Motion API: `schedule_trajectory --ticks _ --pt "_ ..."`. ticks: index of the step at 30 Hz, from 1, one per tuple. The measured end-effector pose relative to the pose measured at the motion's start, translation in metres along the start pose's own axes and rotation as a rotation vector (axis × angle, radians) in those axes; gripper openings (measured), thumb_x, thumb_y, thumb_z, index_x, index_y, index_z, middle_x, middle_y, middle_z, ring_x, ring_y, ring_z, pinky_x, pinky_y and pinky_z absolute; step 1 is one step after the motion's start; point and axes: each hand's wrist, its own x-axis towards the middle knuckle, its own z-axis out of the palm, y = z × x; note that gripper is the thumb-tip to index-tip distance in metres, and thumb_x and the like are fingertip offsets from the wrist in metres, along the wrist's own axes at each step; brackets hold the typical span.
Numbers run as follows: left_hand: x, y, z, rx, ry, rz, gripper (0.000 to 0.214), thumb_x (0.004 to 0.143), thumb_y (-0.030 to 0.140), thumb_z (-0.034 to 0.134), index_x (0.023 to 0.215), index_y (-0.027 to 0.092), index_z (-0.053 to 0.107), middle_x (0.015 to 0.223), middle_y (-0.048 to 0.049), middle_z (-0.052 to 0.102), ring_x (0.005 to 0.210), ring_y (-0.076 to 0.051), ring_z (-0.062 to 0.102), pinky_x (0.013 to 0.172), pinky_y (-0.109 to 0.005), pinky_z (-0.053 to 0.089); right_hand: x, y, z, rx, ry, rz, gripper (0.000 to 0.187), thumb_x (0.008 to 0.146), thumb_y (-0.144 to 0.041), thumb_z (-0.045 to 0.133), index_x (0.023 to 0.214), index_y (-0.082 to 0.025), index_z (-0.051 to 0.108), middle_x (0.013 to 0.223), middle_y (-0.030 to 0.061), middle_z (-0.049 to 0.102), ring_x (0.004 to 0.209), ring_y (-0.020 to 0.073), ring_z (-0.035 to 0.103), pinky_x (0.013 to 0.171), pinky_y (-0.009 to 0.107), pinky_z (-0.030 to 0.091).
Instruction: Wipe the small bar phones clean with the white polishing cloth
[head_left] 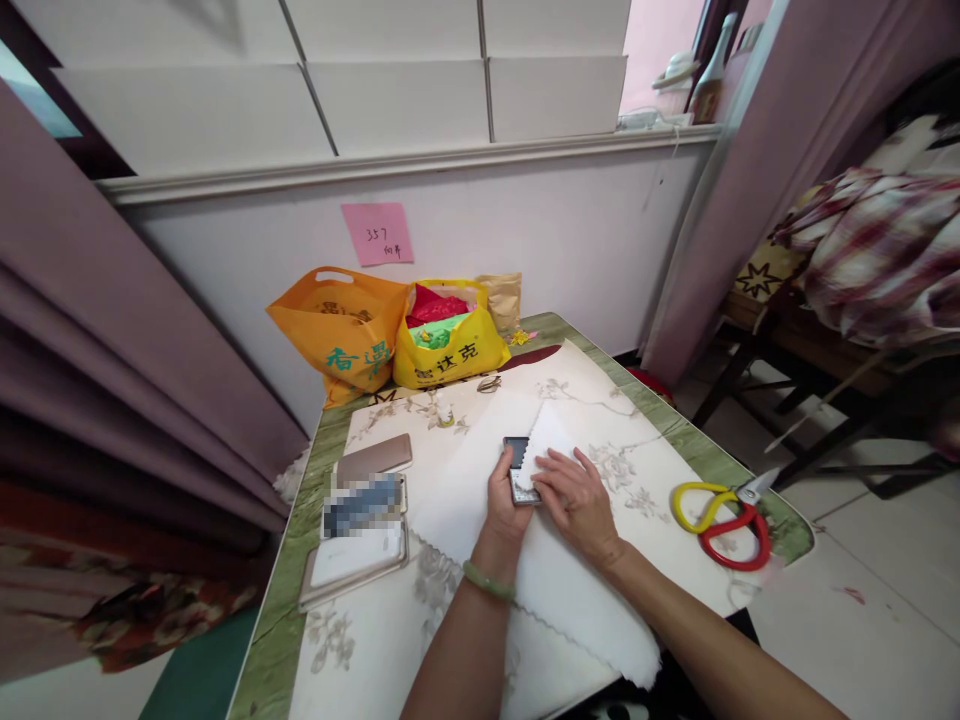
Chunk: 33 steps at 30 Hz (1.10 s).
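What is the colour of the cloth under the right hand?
The cloth is white, with a zigzag edge; it shows best in the head view.

The cloth (pixel 562 580) looks matt — the phone (pixel 516 455) smooth — the scissor blades (pixel 757 487) shiny metal.

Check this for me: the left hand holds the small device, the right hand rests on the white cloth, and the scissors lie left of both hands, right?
Not quite: the head view shows the scissors lying right of both hands. The left hand does hold the small device, and the right hand rests on the white cloth.
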Motion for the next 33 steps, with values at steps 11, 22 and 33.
schedule_trajectory --ticks 11,22,33 --pt "0.007 0.029 -0.001 0.219 0.178 0.44 0.034 0.081 0.04 0.061 0.108 0.018 0.06 0.1 -0.0089 0.072 0.069 -0.018 0.069 0.068 -0.033 0.056 0.043 0.017 0.012 0.989 0.1 0.848 0.038 0.069 -0.052 0.073 0.084 -0.018 0.068 0.055 -0.0051 0.053 0.049 0.0096 0.045 0.049 0.023 0.038" --pt "0.009 0.023 0.0 0.297 0.17 0.529 0.033 0.085 0.042 0.058 0.103 0.015 0.063 0.1 -0.0105 0.072 0.089 -0.02 0.068 0.082 -0.032 0.051 0.029 0.021 0.04 1.062 -0.268 0.765 0.039 0.07 -0.049 0.076 0.087 -0.017 0.063 0.054 -0.0068 0.054 0.044 0.0074 0.047 0.045 0.02 0.042" --pt "0.005 0.023 0.005 0.665 0.16 0.583 0.039 0.088 0.051 0.051 0.109 0.019 0.061 0.103 -0.0067 0.067 0.092 -0.017 0.062 0.082 -0.028 0.048 0.038 0.035 0.043 1.128 -0.485 0.774 0.038 0.069 -0.05 0.076 0.071 -0.017 0.058 0.053 -0.0082 0.042 0.039 0.003 0.028 0.037 0.019 0.02"
